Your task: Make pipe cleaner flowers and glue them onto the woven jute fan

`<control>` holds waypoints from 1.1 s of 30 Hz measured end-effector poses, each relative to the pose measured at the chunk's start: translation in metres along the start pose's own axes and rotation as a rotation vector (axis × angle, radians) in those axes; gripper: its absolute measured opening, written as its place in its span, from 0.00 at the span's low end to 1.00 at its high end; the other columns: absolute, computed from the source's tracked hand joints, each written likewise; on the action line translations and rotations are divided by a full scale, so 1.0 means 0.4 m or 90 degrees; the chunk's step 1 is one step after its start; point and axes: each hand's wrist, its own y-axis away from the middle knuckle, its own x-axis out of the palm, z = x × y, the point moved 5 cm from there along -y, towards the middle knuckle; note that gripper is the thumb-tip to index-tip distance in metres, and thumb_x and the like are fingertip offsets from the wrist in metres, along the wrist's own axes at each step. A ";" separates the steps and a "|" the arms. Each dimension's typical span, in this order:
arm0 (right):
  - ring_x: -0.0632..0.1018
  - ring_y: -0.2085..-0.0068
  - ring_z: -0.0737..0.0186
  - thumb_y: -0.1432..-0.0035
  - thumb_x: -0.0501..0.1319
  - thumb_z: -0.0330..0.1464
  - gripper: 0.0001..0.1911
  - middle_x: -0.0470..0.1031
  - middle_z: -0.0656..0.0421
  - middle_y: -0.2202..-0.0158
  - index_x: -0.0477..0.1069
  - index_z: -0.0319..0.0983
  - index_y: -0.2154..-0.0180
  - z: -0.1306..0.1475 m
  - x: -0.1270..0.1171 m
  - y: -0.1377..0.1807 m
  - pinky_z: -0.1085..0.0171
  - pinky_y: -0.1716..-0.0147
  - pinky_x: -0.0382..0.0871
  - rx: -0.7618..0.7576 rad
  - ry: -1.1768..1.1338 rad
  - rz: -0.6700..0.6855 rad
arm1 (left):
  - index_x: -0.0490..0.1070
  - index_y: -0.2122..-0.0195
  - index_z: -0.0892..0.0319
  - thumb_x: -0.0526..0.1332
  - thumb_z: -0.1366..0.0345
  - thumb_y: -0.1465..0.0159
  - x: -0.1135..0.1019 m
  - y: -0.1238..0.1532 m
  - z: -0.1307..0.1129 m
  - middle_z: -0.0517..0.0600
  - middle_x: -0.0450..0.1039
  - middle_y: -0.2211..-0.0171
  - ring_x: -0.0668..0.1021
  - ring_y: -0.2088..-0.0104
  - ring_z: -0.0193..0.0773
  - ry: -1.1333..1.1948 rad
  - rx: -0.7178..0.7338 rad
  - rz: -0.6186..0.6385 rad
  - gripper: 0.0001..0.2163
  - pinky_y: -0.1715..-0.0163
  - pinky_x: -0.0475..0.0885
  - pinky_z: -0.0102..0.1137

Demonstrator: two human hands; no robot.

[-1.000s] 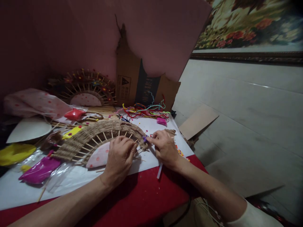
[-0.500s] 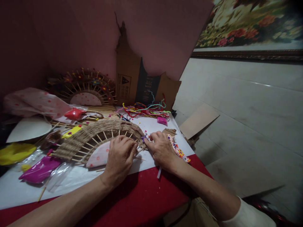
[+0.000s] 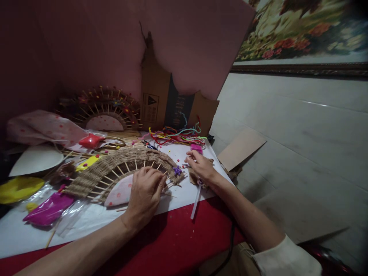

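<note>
Left hand (image 3: 146, 189): curled at woven fan (image 3: 106, 165); grip I cannot tell;
Right hand (image 3: 201, 167): loosely spread, near purple flower (image 3: 177, 170)

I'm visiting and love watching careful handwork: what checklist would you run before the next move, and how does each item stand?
1. Left hand at the woven fan: ok, by its inner edge.
2. Purple flower on the fan's right end: ok.
3. Flower firmly fixed: cannot tell.
4. Right hand apart from the flower: ok.
5. Translucent stick wholly on the white paper: not ok, one end reaches over the red cloth.
6. Left fingertips gripping something: cannot tell.
</note>
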 end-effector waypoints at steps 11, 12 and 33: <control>0.73 0.72 0.67 0.60 0.66 0.24 0.44 0.72 0.62 0.73 0.50 0.31 0.42 -0.003 0.072 -0.053 0.68 0.71 0.66 0.103 -0.316 0.341 | 0.70 0.71 0.56 0.54 0.65 0.37 -0.004 -0.001 -0.003 0.48 0.72 0.71 0.68 0.63 0.42 0.013 -0.003 -0.004 0.08 0.60 0.61 0.40; 0.73 0.73 0.68 0.61 0.66 0.23 0.44 0.72 0.63 0.74 0.51 0.30 0.42 0.006 0.071 -0.052 0.68 0.72 0.65 0.111 -0.318 0.349 | 0.70 0.71 0.56 0.54 0.65 0.37 -0.005 -0.001 -0.002 0.48 0.72 0.71 0.68 0.63 0.42 0.016 -0.005 -0.005 0.07 0.61 0.61 0.40; 0.69 0.77 0.71 0.61 0.65 0.20 0.44 0.68 0.65 0.77 0.51 0.29 0.42 0.024 0.071 -0.038 0.70 0.75 0.61 0.160 -0.359 0.341 | 0.70 0.71 0.58 0.54 0.66 0.37 -0.001 0.002 0.000 0.49 0.72 0.71 0.67 0.63 0.41 0.030 -0.004 -0.009 0.08 0.61 0.60 0.39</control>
